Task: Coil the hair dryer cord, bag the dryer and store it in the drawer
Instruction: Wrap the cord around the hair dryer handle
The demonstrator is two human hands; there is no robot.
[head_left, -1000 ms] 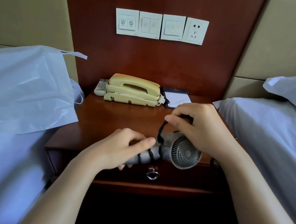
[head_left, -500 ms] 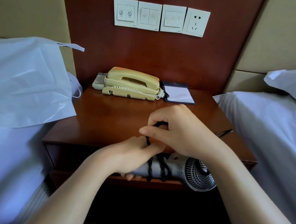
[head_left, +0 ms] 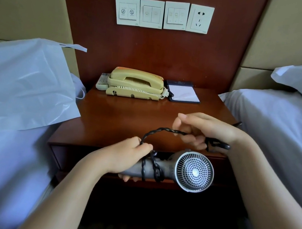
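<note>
I'm gripping the dryer (head_left: pixel 193 172) by its handle in my left hand (head_left: pixel 121 158), fingers curling tight round it, holding it in the air just in front of the drawer (head_left: pixel 67 156). The cord (head_left: pixel 163 130) is looping twice round the handle, then arching up to my right hand (head_left: pixel 201 130), whose fingers are curling loosely round it above the nightstand (head_left: pixel 126 118). The bag (head_left: pixel 22 82) is lying on the bed to the left.

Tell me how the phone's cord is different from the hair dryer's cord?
The telephone cord is cream; the hair dryer cord is black. The telephone cord is a tight coil lying along the telephone; the hair dryer cord is wound round the hair dryer handle and arches to the right hand. Both look twisty.
</note>
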